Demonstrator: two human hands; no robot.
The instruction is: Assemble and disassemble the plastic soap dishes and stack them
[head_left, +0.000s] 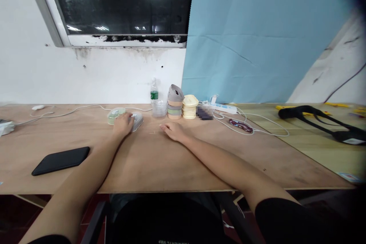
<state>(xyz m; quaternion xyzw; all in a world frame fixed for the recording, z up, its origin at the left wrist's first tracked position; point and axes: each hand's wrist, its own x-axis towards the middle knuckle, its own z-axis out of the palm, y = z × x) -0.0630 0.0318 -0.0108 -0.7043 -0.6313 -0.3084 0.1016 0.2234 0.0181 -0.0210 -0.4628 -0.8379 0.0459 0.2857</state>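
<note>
My left hand lies at the inner edges of two shallow pieces, its fingers stretched forward. On its left is a pale green rounded container with small light-coloured bits in it. To its right sits a greyish-white rounded piece, partly covered by my fingers. Whether the hand touches either one firmly cannot be made out. My right hand rests on the tabletop with its fingers loosely extended to the left, nothing visible in them. Beyond it stand a stack of grey, tan and green rings and a stack of cream-coloured pieces.
A clear bottle and clear plastic cups stand near the wall. A black phone lies at left. On the right are a power strip, white cables, a dark red object and a black strap-like frame.
</note>
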